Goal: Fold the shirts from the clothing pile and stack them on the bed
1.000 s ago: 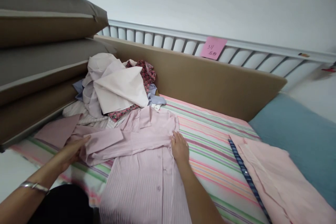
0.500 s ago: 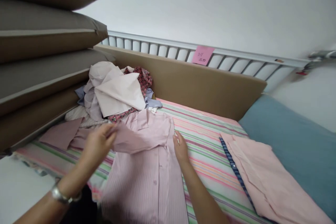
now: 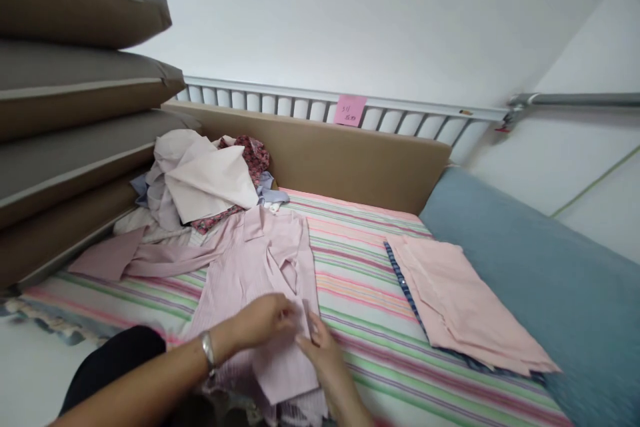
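A light pink button-up shirt [image 3: 245,273] with a ribbed weave lies spread on the bed, collar away from me. One long sleeve stretches out to the left. The other is folded over and runs down the front, its wide cuff [image 3: 285,377] near the hem. My left hand [image 3: 265,321], with a silver bracelet at its wrist, is curled on that folded sleeve; its fingertips are slightly blurred. At the sleeve's right edge rests my right hand [image 3: 323,350], thumb and fingers apart and touching the fabric.
A heap of crumpled clothes [image 3: 210,177] sits at the back left beside stacked brown cushions [image 3: 75,107]. Folded pink cloth [image 3: 460,300] lies on dark blue fabric at the right. Beneath is a striped sheet [image 3: 350,267]; a brown board [image 3: 340,163] stands along the back.
My left hand has swung right and toward me, bringing the sleeve from across the chest down along the front. My right hand has moved nearer to me. The view has turned right.
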`<action>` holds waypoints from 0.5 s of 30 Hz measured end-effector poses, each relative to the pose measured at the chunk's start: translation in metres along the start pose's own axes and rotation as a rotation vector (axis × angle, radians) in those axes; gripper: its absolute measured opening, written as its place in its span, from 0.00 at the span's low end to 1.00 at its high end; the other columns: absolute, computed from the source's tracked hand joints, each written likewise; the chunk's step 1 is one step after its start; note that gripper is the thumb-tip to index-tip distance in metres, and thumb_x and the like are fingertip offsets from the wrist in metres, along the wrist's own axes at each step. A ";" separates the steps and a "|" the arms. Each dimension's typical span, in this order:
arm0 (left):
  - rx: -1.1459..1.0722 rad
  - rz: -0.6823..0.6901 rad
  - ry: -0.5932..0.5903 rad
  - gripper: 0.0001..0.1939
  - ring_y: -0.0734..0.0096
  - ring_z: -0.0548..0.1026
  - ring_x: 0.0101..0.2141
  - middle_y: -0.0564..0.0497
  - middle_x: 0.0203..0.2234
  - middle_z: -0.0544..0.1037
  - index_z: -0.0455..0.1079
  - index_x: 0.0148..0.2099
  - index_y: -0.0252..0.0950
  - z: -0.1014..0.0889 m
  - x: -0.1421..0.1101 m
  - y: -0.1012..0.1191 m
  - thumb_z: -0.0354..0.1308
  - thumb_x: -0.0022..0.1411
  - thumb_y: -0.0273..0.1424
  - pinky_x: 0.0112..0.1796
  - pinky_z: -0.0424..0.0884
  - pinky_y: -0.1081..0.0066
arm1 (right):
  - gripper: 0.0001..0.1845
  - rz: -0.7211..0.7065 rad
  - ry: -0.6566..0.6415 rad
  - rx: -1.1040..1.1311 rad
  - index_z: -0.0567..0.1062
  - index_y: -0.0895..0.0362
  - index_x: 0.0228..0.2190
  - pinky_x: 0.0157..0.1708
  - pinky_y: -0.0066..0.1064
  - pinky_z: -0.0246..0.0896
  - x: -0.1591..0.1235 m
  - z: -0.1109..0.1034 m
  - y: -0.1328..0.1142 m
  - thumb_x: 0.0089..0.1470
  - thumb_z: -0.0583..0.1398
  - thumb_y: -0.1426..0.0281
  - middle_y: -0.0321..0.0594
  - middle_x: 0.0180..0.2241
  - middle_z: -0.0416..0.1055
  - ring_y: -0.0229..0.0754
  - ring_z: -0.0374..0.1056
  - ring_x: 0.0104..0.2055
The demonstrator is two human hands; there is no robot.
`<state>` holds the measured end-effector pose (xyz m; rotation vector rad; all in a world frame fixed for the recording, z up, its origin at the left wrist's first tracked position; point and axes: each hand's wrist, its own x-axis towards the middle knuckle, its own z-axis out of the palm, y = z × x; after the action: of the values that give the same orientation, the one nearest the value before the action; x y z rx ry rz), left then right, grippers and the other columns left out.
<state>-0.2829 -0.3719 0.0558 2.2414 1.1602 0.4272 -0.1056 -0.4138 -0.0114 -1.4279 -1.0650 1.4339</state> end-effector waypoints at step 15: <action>0.996 0.152 -0.127 0.30 0.49 0.53 0.62 0.46 0.64 0.55 0.64 0.58 0.48 -0.062 0.191 -0.099 0.50 0.56 0.17 0.53 0.58 0.50 | 0.50 -0.068 -0.383 -0.350 0.52 0.53 0.62 0.54 0.37 0.57 0.009 0.004 -0.011 0.34 0.56 0.79 0.39 0.55 0.65 0.50 0.63 0.55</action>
<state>-0.2693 -0.1483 0.0467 3.1364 1.2988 -0.3360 -0.1098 -0.4022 -0.0032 -1.3628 -1.6568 1.5639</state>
